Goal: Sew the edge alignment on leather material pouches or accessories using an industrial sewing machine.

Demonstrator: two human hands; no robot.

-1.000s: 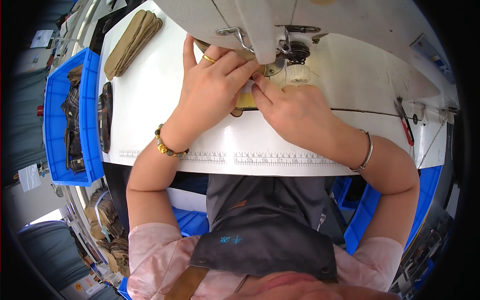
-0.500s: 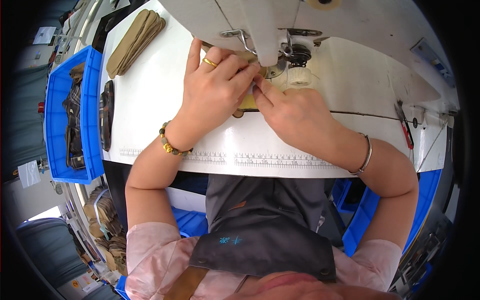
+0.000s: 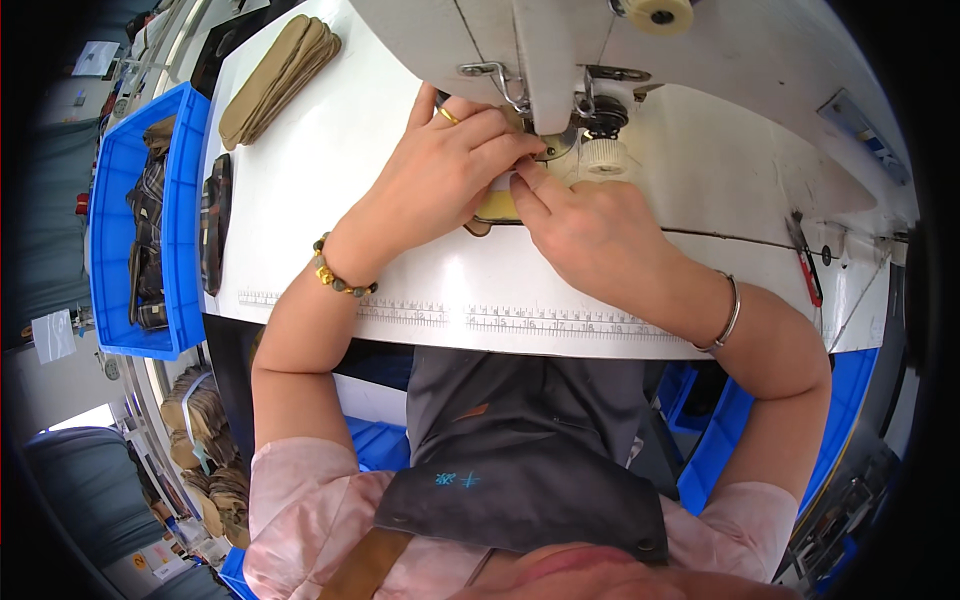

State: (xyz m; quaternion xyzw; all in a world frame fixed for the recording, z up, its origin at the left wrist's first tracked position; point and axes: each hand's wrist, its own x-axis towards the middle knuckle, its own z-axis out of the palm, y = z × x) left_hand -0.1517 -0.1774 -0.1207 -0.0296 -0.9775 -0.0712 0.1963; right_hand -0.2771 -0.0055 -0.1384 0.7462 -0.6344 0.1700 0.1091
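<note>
At the white sewing machine (image 3: 548, 70), my left hand (image 3: 450, 165) lies bent beside the presser foot, its fingertips closed near the needle plate (image 3: 556, 146). My right hand (image 3: 590, 225) is closed in a pinch, its thumb and index finger meeting the left fingertips. A small pale bit shows between them, but what they grip is mostly hidden. Below the fingers lies a yellow strip (image 3: 497, 207) with a brown rounded edge (image 3: 480, 229) sticking out. A dark edge also shows beyond the left fingers.
A stack of tan fabric pieces (image 3: 278, 82) lies at the table's far left. Nearer is a plaid piece (image 3: 214, 225), beside a blue bin (image 3: 182, 220) of plaid pieces. Red-handled snips (image 3: 808, 272) lie right. A printed ruler (image 3: 560, 322) runs along the front edge.
The machine and table sit slightly differently in view, as the view has shifted. My left fingers have straightened a little toward the needle area; the right hand stays nearly in place.
</note>
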